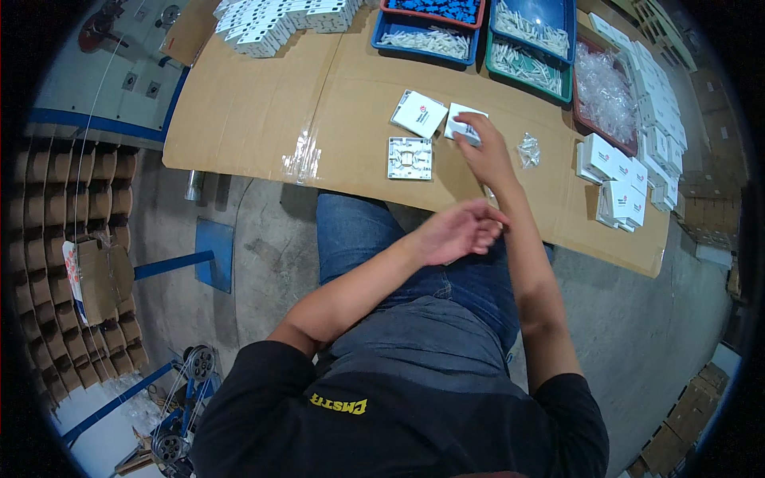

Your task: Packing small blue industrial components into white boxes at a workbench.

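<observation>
White square cover (464, 126), the piece in hand, lies on the cardboard-covered table (255, 119) near its front edge, pinned under the fingertips of the right hand (482, 151); nearest the body, the left hand (458, 231) hovers over the lap in blue jeans, fingers loosely curled and holding nothing that I can make out, though its palm is turned away so I cannot be sure; the right arm reaches forward past it, its fingers closed narrowly on the cover's near edge; just to the left of the cover lies a white square box (419, 113) with a small red mark, tilted, and nearer the table's edge a white base plate (409, 158) lies open side up, showing its inner ribs; a small clear bag (527, 150) sits just right of the right hand; by my judgement the step in hand is picking up the cover, and the next move calls for a firm pinch on its thin edge and for the left hand to come up and help; farther right stand stacks of white boxes (621, 187); at the far edge sit blue trays (430, 36) of small white parts, a green tray (526, 68), a red tray (604, 95) of clear bags, and more white boxes (271, 24) at far left.
</observation>
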Available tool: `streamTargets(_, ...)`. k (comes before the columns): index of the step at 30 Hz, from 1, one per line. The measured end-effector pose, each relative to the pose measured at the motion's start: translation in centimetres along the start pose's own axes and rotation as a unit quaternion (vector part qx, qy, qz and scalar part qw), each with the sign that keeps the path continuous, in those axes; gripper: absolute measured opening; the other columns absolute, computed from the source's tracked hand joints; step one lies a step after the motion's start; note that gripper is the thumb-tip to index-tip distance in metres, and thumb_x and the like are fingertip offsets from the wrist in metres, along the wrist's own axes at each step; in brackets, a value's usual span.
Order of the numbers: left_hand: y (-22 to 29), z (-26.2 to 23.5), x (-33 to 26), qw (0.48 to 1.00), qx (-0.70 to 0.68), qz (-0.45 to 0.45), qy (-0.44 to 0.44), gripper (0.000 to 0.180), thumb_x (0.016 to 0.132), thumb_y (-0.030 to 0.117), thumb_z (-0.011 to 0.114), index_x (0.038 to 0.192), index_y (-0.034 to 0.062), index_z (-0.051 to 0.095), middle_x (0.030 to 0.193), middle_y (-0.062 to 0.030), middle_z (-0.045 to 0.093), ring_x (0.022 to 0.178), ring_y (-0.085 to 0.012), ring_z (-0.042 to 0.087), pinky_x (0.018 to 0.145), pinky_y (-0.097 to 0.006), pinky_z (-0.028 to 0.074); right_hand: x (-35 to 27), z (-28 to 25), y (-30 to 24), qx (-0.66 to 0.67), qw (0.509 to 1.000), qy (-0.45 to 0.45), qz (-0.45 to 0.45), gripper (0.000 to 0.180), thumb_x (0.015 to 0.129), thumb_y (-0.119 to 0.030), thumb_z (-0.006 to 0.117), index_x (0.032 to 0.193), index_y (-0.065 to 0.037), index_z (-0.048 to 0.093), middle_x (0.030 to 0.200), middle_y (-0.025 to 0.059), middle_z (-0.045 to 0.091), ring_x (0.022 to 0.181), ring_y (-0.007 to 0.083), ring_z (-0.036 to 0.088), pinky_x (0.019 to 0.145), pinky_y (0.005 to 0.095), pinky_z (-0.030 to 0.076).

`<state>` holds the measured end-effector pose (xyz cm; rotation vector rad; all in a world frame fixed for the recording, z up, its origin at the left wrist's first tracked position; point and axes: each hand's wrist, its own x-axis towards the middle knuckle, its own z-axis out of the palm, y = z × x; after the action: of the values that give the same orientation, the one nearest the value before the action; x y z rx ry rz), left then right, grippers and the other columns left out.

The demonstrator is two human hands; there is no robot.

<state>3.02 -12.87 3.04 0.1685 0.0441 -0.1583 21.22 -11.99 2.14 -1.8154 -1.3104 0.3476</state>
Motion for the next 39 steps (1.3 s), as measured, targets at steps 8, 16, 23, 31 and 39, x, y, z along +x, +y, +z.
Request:
streamTargets(8, 2.2, -3.0, -11.6, 0.969, -0.128, 0.175, 0.116, 0.053, 0.101, 0.050, 0.049, 0.115, 0.0030, 0.066, 0.090, -0.0043, 0.053, 0.078, -0.0188, 0.046, 0.071, -0.032, 0.040, 4.9, 6.9, -0.5, -0.176, 0.982, -0.019, -0.067, 0.049, 0.081, -0.037, 0.080, 0.121, -0.013, 0.065, 0.140, 0.0201, 0.056, 0.127, 0.0390, 0.055, 0.102, 0.0435, 0.047)
streamTargets(16, 5.1, -3.8, -16.4, 0.951, -0.118, 0.257, 0.126, 0.054, 0.101, 0.049, 0.049, 0.119, 0.0009, 0.064, 0.091, -0.0058, 0.057, 0.080, -0.0197, 0.050, 0.071, -0.033, 0.043, 9.6, 7.5, 0.0, -0.175, 0.976, -0.085, -0.094, 0.060, 0.075, -0.038, 0.081, 0.125, -0.011, 0.063, 0.114, 0.0189, 0.069, 0.108, 0.0406, 0.063, 0.094, 0.0486, 0.051)
streamTargets(23, 8.1, -3.6, -18.2, 0.931, -0.040, 0.314, 0.181, 0.051, 0.101, 0.044, 0.051, 0.125, -0.0003, 0.058, 0.099, -0.0068, 0.058, 0.081, -0.0188, 0.050, 0.074, -0.032, 0.043, 9.2, 7.4, 0.2, -0.268, 0.936, -0.085, -0.212, 0.061, 0.084, -0.043, 0.076, 0.137, -0.017, 0.061, 0.127, 0.0137, 0.065, 0.109, 0.0326, 0.064, 0.095, 0.0410, 0.052)
streamTargets(31, 9.1, -1.1, -15.6, 0.875, 0.212, 0.272, 0.341, 0.065, 0.102, 0.057, 0.046, 0.137, 0.0026, 0.053, 0.121, -0.0122, 0.062, 0.107, -0.0259, 0.064, 0.095, -0.041, 0.052, 7.1, 5.8, -6.5, 0.002, 0.988, -0.141, -0.063, 0.054, 0.086, -0.036, 0.078, 0.136, -0.020, 0.066, 0.124, 0.0081, 0.071, 0.111, 0.0198, 0.067, 0.097, 0.0346, 0.049)
streamTargets(39, 9.5, 2.0, -12.2, 0.928, 0.143, 0.247, 0.239, 0.075, 0.105, 0.064, 0.018, 0.148, 0.0077, 0.041, 0.141, -0.0183, 0.053, 0.122, -0.0354, 0.059, 0.097, -0.058, 0.052, 0.8, 4.6, -12.9, 0.097, 0.957, -0.211, -0.177, 0.056, 0.081, -0.029, 0.084, 0.133, -0.016, 0.068, 0.123, 0.0052, 0.070, 0.111, 0.0152, 0.064, 0.097, 0.0320, 0.050)
